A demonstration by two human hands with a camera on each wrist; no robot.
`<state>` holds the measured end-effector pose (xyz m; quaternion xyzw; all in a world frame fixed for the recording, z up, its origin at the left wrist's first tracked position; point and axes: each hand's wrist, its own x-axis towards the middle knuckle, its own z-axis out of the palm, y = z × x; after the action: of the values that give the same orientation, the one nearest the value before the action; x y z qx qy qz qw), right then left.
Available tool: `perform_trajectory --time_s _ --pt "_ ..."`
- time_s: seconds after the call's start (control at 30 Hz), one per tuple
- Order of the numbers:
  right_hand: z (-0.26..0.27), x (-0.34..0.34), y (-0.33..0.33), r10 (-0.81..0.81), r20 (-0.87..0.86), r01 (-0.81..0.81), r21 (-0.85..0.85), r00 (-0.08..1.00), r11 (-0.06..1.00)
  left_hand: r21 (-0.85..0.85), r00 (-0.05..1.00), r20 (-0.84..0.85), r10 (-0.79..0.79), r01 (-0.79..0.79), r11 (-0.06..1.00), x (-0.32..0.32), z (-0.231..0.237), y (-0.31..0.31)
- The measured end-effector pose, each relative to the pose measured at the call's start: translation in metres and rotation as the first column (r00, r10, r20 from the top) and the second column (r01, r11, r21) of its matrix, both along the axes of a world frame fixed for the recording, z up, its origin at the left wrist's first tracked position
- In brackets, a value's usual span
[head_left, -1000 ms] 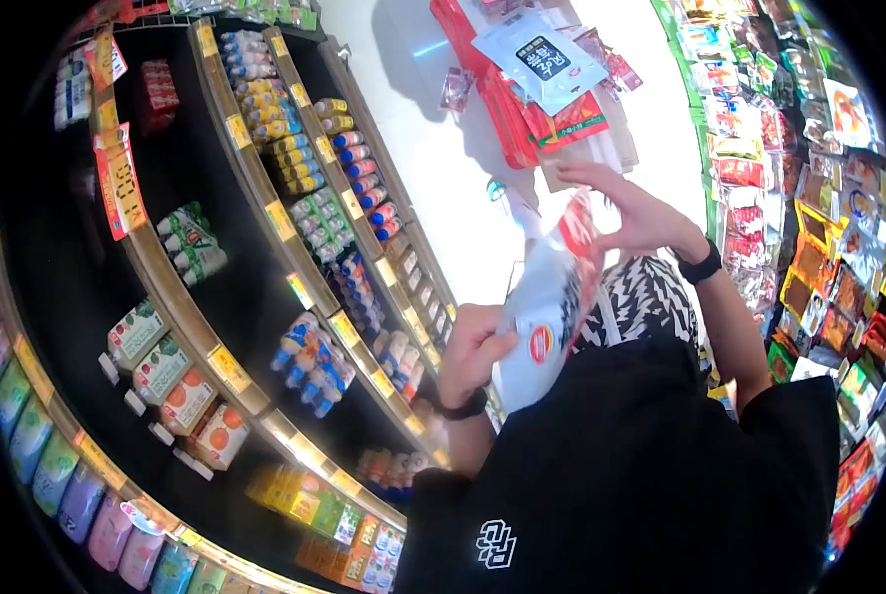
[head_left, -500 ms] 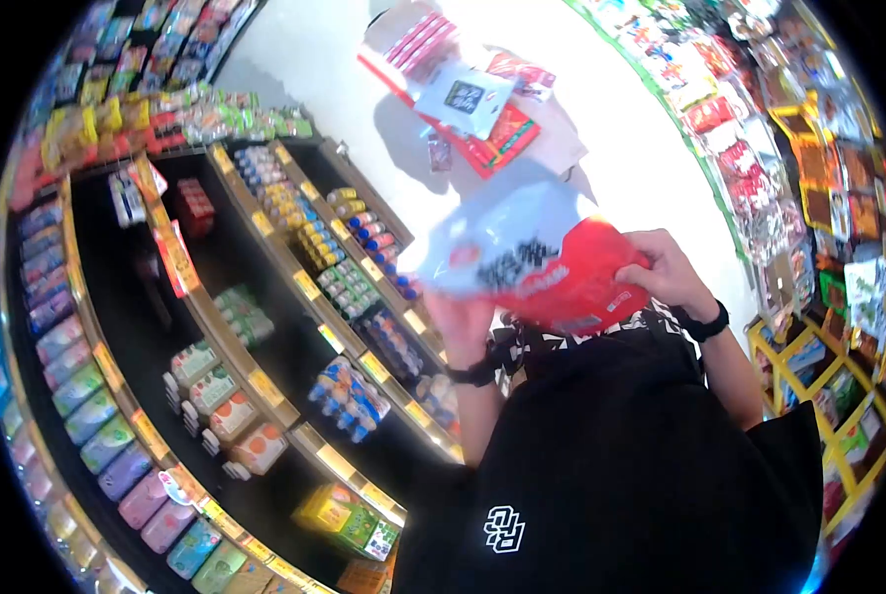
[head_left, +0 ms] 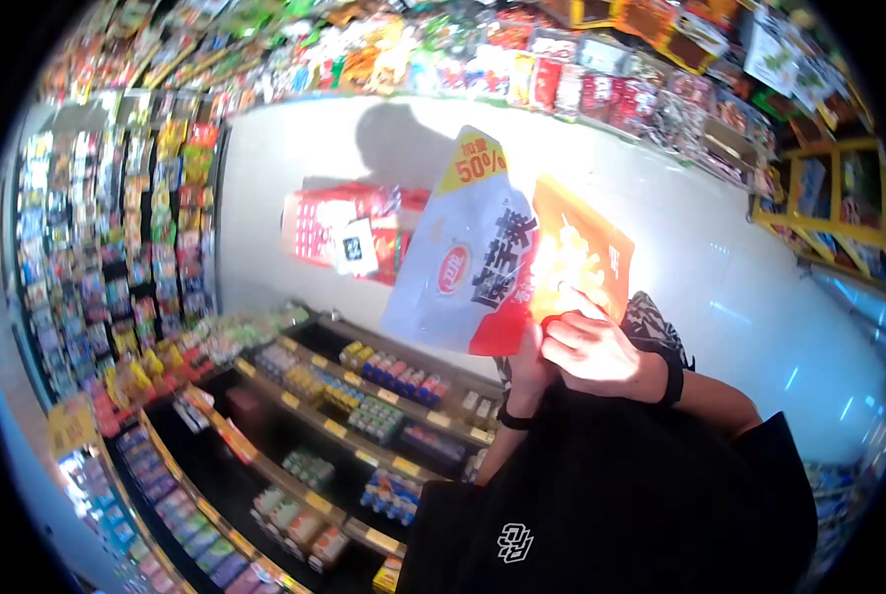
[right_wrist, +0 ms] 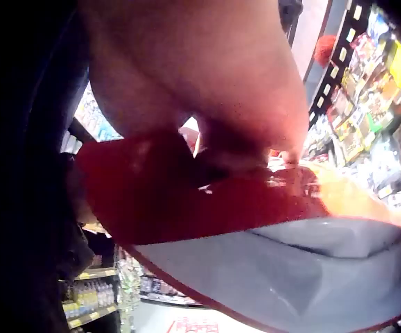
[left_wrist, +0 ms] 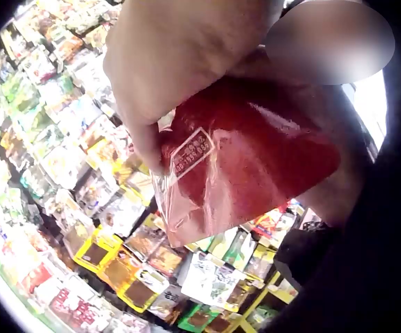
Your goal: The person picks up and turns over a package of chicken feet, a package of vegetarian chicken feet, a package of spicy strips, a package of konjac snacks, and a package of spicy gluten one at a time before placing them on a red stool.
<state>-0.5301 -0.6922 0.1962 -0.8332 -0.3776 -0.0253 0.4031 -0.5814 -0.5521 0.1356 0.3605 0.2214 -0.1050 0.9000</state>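
A large white and red bag (head_left: 463, 267) with a yellow corner is held up in front of the body, its printed face visible. Beside its right edge is an orange printed panel (head_left: 581, 247); whether it belongs to the same bag I cannot tell. My left hand (head_left: 530, 368) grips the lower edge. My right hand (head_left: 596, 358) pinches the lower part next to it, the two hands close together. The left wrist view shows the left hand (left_wrist: 179, 62) over the bag's red part (left_wrist: 249, 166). In the right wrist view the right hand (right_wrist: 207, 83) holds the red edge (right_wrist: 186, 201).
On the pale floor (head_left: 274, 148) beyond the bag lie red packages (head_left: 314, 223) with a white packet (head_left: 356, 247) on top. Shelves of bottles and cartons (head_left: 299, 525) run along the lower left. Packed snack displays (head_left: 601, 84) line the far side; a yellow rack (head_left: 839, 198) stands at right.
The bag has been turned upright with its yellow corner up, and the orange panel has come into view. Both hands have come together at its lower edge. The head view has swung round.
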Motion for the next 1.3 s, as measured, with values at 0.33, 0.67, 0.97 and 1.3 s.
perform_trajectory --time_s 0.33,0.67,0.97,1.3 --pt "0.034 -0.013 -0.133 -0.605 -0.083 0.611 0.106 0.792 0.785 0.058 0.944 0.104 -0.314 0.309 0.949 0.086 0.040 -0.065" --pt "0.009 -0.057 -0.236 -0.125 -0.841 0.820 0.462 0.526 0.336 0.244 0.887 -0.079 -0.454 0.459 0.854 0.118 0.088 -0.167" --pt "-0.023 -0.038 -0.272 -0.405 -0.806 0.886 0.464 0.431 0.019 0.067 0.716 -0.197 -0.669 0.691 0.720 0.185 0.068 -0.257" --pt "-0.016 0.029 -0.359 -0.506 -0.758 0.818 0.552 0.411 -0.162 0.500 0.309 0.299 -0.903 0.755 0.424 0.252 0.034 -0.349"
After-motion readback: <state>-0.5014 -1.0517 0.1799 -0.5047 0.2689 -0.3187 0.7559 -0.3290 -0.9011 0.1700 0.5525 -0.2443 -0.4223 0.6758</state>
